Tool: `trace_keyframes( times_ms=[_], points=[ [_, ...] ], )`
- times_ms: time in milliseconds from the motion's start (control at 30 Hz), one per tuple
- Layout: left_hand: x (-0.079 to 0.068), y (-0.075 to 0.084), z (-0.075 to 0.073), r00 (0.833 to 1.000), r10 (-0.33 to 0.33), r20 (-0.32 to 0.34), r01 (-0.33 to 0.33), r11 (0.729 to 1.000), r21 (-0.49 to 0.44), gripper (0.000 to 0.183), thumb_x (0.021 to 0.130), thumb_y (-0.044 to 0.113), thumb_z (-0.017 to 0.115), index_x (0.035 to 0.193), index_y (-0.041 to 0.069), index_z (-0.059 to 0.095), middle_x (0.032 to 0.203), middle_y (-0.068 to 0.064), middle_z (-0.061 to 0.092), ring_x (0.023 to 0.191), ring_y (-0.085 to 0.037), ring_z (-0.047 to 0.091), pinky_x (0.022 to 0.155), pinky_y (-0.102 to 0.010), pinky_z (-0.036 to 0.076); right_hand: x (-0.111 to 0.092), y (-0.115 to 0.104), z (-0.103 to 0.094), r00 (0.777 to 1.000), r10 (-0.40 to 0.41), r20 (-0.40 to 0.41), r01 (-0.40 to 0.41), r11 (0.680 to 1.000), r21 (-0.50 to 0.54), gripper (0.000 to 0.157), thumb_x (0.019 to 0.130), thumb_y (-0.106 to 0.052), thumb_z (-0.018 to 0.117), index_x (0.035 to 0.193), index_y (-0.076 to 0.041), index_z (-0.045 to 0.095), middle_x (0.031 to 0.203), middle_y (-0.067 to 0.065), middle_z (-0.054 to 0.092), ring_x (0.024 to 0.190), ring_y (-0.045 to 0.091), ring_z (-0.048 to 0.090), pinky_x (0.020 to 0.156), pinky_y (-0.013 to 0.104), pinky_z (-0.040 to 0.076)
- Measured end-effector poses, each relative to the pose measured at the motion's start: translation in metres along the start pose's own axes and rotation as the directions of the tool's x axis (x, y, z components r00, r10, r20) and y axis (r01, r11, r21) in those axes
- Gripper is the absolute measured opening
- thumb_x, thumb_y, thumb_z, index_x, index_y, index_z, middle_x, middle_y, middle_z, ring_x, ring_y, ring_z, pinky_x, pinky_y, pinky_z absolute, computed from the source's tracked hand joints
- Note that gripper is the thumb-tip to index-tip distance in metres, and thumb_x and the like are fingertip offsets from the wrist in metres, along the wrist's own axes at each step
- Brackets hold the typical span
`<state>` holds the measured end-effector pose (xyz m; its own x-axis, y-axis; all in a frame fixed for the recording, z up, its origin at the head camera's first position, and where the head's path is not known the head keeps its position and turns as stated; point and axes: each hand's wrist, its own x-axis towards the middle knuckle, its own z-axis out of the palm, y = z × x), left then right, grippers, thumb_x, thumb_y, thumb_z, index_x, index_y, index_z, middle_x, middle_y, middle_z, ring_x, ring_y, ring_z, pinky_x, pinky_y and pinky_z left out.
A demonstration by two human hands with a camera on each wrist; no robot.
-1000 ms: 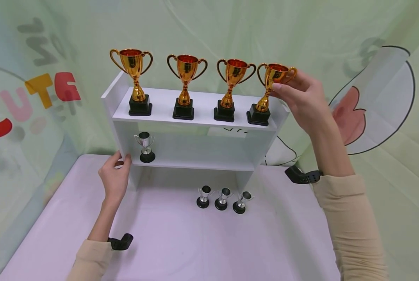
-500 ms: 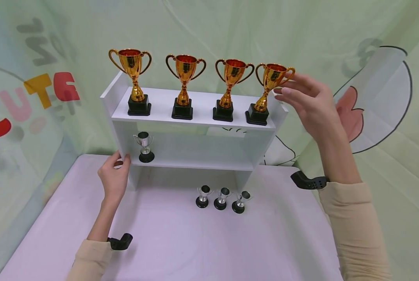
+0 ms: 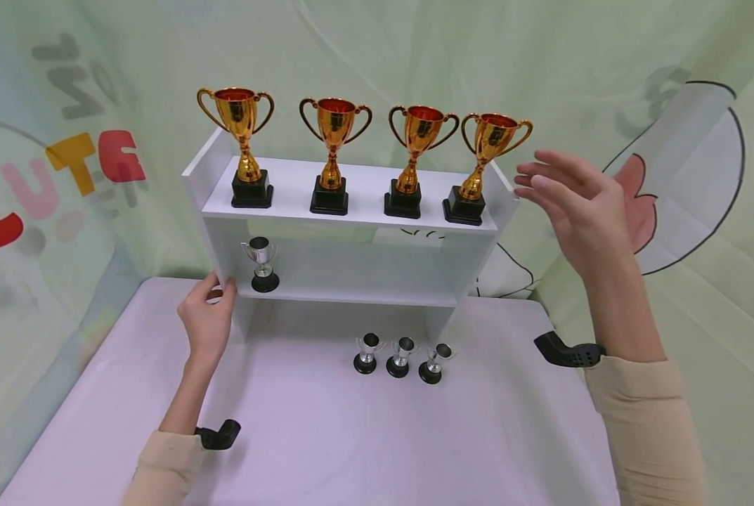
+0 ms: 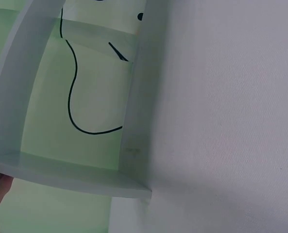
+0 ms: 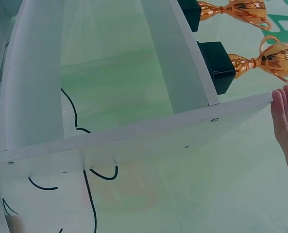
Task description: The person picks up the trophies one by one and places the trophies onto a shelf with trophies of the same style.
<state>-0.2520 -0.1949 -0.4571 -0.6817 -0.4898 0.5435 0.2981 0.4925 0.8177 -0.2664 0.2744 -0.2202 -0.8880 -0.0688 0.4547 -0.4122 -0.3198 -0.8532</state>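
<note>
Right hand (image 3: 582,211): moved rightward, off the rightmost gold trophy (image 3: 475,181).
Left hand (image 3: 207,318): centre left, pinching the white shelf (image 3: 358,292) by its side.
Single silver trophy (image 3: 261,255): centre left, middle level.
Three silver trophies (image 3: 398,367): lower centre, on the tabletop (image 3: 351,436).
That gold trophy: upper right of centre, top level.
Right hand, now: upper right, fingers relaxed, holding nothing.

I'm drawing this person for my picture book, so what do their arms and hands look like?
The left sleeve and right sleeve are plain beige; the right one looks wrinkled. The left hand and right hand are bare, with no gloves. Each wrist has a bent black gadget: left gadget, right gadget. I see no cables on them.
</note>
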Motion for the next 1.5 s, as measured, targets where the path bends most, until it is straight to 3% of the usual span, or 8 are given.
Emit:
trace_keyframes(
  times_ms=[200,433,733,900,1067,1167,1300,1500],
  points=[
    [0.000,-0.001,-0.001,1.000,0.002,0.003,-0.002,1.000,0.000,0.022,0.096,0.009,0.068,0.115,0.003,0.077,0.100,-0.020,0.075,0.073,0.012,0.056,0.068,0.000,0.044,-0.011,0.003,-0.006,0.998,-0.061,0.013,0.060,0.997,0.056,0.039,0.094,0.014,0.061,0.133,0.016,0.056,0.110,0.022,0.074,0.103,0.034,0.071,0.095,0.037,0.059],
    [0.000,-0.002,-0.003,1.000,-0.007,0.000,0.007,1.000,0.009,0.021,0.095,0.009,0.068,0.114,0.003,0.077,0.100,-0.020,0.075,0.073,0.015,0.054,0.068,0.000,0.044,-0.024,0.008,-0.011,0.996,-0.072,0.050,0.068,0.995,0.067,0.035,0.095,0.016,0.056,0.130,0.016,0.059,0.110,0.022,0.074,0.103,0.034,0.071,0.094,0.037,0.059],
    [0.001,-0.002,-0.006,1.000,-0.011,-0.003,0.011,1.000,0.012,0.023,0.095,0.009,0.068,0.116,0.004,0.077,0.100,-0.020,0.075,0.072,0.014,0.054,0.067,-0.001,0.044,-0.055,0.031,-0.020,0.992,-0.057,0.114,0.055,0.998,0.021,0.037,0.096,0.019,0.051,0.132,0.016,0.057,0.114,0.020,0.074,0.108,0.030,0.071,0.097,0.035,0.058],
    [0.002,-0.003,-0.006,1.000,-0.002,-0.005,0.002,1.000,0.009,0.023,0.095,0.009,0.069,0.116,0.003,0.077,0.101,-0.021,0.075,0.072,0.014,0.055,0.067,-0.001,0.044,-0.068,0.049,-0.027,0.993,0.001,0.116,0.008,0.997,-0.081,0.036,0.097,0.016,0.054,0.132,0.013,0.058,0.117,0.014,0.074,0.109,0.025,0.071,0.098,0.030,0.056],
    [0.002,-0.003,-0.005,1.000,-0.006,0.001,0.006,1.000,0.002,0.024,0.095,0.009,0.068,0.117,0.004,0.077,0.101,-0.020,0.075,0.073,0.012,0.056,0.067,-0.001,0.045,-0.081,0.068,-0.031,0.993,0.082,0.080,-0.058,0.963,-0.264,0.033,0.098,0.005,0.061,0.131,0.006,0.062,0.118,0.006,0.074,0.108,0.018,0.071,0.100,0.023,0.053],
    [0.001,-0.002,-0.004,1.000,-0.009,0.005,0.009,1.000,-0.001,0.024,0.095,0.009,0.068,0.117,0.004,0.077,0.101,-0.020,0.075,0.073,0.009,0.057,0.067,-0.002,0.045,-0.089,0.082,-0.032,0.990,0.132,0.057,-0.102,0.923,-0.371,0.033,0.099,-0.002,0.065,0.131,0.004,0.063,0.118,0.003,0.074,0.107,0.016,0.071,0.099,0.020,0.053],
    [0.001,-0.001,-0.002,1.000,-0.008,0.011,0.008,1.000,-0.013,0.023,0.095,0.008,0.069,0.116,0.004,0.077,0.101,-0.019,0.075,0.073,0.006,0.058,0.067,-0.002,0.046,-0.102,0.103,-0.038,0.981,0.187,0.053,-0.143,0.878,-0.456,0.035,0.099,-0.007,0.067,0.132,0.004,0.062,0.120,0.001,0.073,0.110,0.016,0.070,0.098,0.018,0.053],
    [0.000,0.001,-0.001,1.000,-0.005,0.012,0.005,1.000,-0.016,0.024,0.095,0.009,0.069,0.116,0.004,0.077,0.100,-0.020,0.075,0.075,-0.003,0.061,0.066,-0.002,0.046,-0.120,0.130,-0.045,0.972,0.233,0.037,-0.185,0.849,-0.494,0.038,0.097,-0.008,0.070,0.132,0.005,0.061,0.119,-0.002,0.074,0.112,0.013,0.070,0.096,0.019,0.054]
  ],
)
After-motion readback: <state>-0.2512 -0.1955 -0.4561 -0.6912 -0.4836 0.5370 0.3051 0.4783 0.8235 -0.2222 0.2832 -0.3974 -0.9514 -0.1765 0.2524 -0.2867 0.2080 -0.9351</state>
